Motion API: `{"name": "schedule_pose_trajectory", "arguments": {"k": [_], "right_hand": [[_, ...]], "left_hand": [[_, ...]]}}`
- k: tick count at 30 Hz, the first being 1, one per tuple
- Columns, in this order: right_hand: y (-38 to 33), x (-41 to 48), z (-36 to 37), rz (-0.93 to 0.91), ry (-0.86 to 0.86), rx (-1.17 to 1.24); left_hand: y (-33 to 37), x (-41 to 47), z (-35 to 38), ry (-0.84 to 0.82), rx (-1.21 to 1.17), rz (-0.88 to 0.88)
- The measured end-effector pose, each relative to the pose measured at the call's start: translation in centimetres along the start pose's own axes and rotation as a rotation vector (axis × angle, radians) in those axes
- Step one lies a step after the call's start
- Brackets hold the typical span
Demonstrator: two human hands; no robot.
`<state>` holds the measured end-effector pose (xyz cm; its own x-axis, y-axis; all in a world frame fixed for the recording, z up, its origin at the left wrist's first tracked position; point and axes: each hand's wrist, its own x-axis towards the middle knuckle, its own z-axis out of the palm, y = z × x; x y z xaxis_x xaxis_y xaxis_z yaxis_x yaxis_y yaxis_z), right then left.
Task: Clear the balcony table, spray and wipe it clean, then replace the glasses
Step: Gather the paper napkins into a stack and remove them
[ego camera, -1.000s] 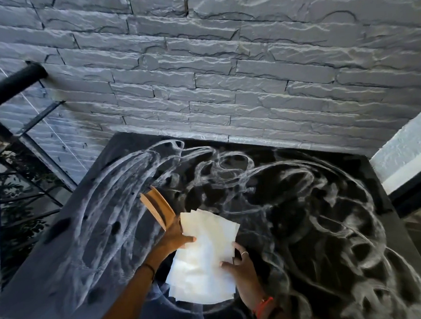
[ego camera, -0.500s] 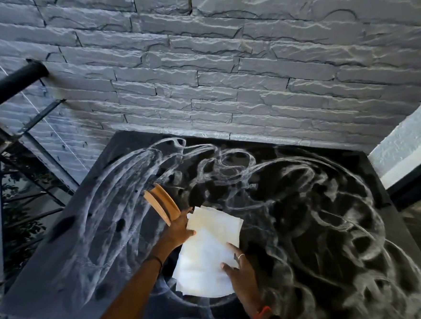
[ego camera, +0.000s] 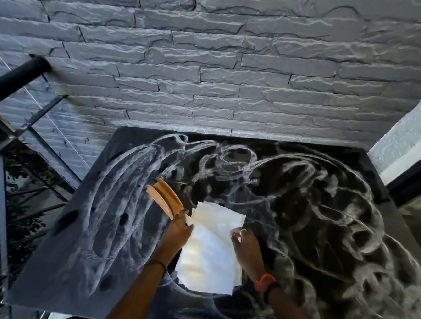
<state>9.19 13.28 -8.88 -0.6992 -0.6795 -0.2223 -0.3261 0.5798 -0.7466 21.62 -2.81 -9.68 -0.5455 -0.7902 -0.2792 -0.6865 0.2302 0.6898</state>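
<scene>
Several wooden coasters (ego camera: 166,199) clamped in left fingers (ego camera: 181,218), right fingers (ego camera: 238,233) pinching paper towels (ego camera: 211,254), foam-streaked table (ego camera: 69,256), stone wall (ego camera: 222,59)

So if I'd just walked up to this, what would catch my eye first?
The soapy white swirls smeared over the whole dark table stand out first. At its near middle, the left hand and the right hand hold a stack of paper towels. The left hand also grips thin wooden discs that stick up toward the grey stone wall behind.
</scene>
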Motion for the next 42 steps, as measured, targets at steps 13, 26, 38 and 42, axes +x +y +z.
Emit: {"name": "schedule_pose_trajectory", "arguments": {"k": [13, 26, 38, 42], "right_hand": [[-0.3, 6.6, 2.3, 0.030, 0.000, -0.055], [-0.6, 7.8, -1.3, 0.086, -0.013, -0.056], [0.0, 10.2, -0.6, -0.159, -0.205, -0.446], [-0.5, 11.2, -0.4, -0.176, -0.271, -0.506]], "left_hand": [[1.5, 1.0, -0.4, 0.069, -0.122, 0.013], [2.6, 3.2, 0.2, -0.046, 0.072, 0.039], [2.6, 3.3, 1.2, 0.018, 0.320, 0.194], [3.0, 3.4, 1.5, -0.009, 0.416, 0.243]]}}
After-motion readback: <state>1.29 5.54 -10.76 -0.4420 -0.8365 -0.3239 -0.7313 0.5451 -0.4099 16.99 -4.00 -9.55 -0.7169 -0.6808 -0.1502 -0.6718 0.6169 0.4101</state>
